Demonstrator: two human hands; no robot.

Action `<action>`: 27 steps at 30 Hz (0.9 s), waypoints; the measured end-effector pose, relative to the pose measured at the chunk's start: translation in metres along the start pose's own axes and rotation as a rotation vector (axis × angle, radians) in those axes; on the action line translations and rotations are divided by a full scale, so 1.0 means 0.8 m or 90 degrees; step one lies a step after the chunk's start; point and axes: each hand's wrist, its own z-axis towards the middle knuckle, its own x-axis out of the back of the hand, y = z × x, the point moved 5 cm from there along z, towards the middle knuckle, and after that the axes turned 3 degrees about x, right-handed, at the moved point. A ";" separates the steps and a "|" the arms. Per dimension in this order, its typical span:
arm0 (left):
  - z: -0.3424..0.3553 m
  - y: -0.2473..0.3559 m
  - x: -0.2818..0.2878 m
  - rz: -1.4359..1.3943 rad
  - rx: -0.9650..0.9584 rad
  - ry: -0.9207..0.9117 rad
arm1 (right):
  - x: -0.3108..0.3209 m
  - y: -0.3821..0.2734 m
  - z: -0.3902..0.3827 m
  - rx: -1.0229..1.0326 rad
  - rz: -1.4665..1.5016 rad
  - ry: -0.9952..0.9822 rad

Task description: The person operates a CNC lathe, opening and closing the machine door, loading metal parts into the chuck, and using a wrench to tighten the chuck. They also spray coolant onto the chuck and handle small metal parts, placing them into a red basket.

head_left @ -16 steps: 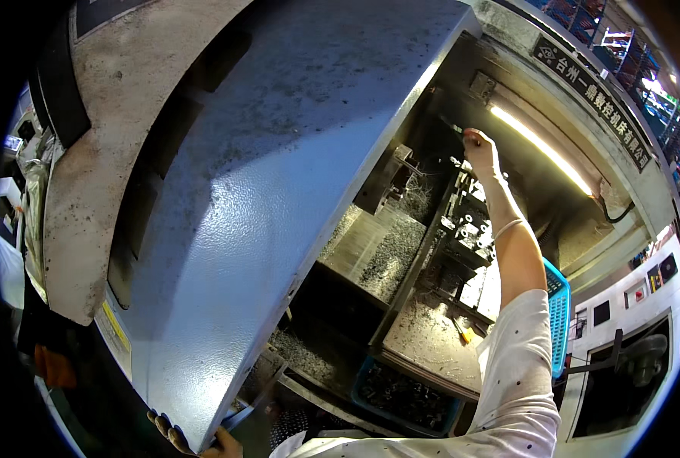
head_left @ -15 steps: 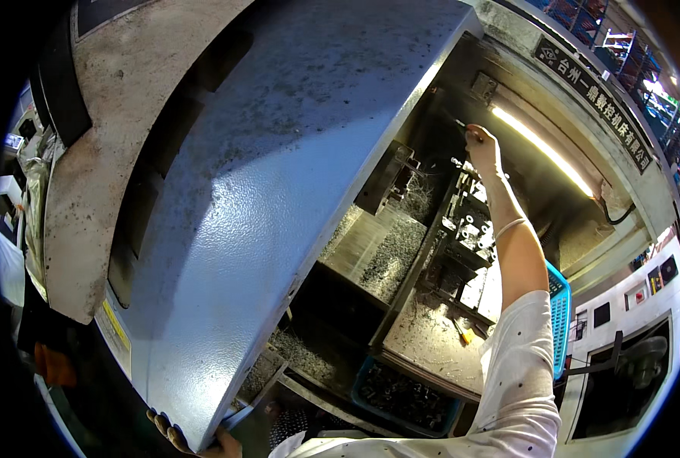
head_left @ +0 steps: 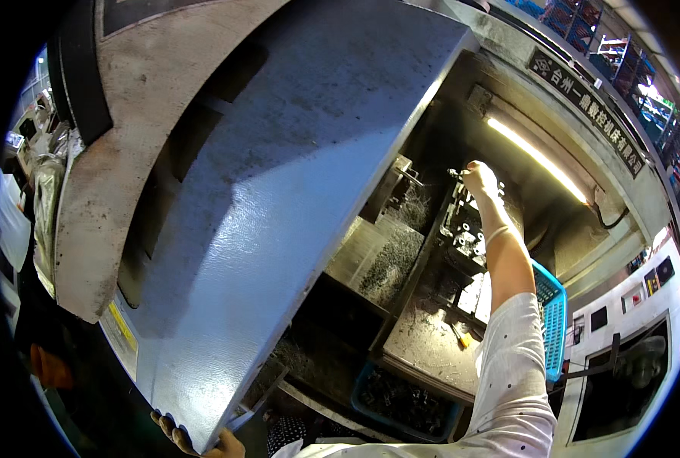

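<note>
My left hand (head_left: 174,433) grips the lower corner of the big blue machine door (head_left: 279,175), its fingers on one side and the thumb on the other. Inside the lit machine, my right hand (head_left: 479,180) is closed at the far end of a row of metal tool holders (head_left: 462,229). Its fingertips are hidden, so what it pinches cannot be made out. Small shiny ring-shaped parts (head_left: 466,238) lie among the holders below my right wrist. A brush with a yellow handle (head_left: 462,338) rests on the metal bed (head_left: 424,340) nearer to me.
A blue plastic basket (head_left: 555,324) stands right of my right forearm. Another blue bin (head_left: 363,389) with dark small parts sits below the bed. Metal shavings (head_left: 389,263) cover the machine floor near the chuck (head_left: 401,172). A light tube (head_left: 538,159) glows on the inner wall.
My right hand has come down and nearer from the dark back of the machine to the far end of the tool holders. My left hand keeps its grip on the door.
</note>
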 end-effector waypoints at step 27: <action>-0.032 -0.022 -0.005 -0.042 0.075 -0.027 | 0.011 0.017 0.013 0.180 0.350 0.308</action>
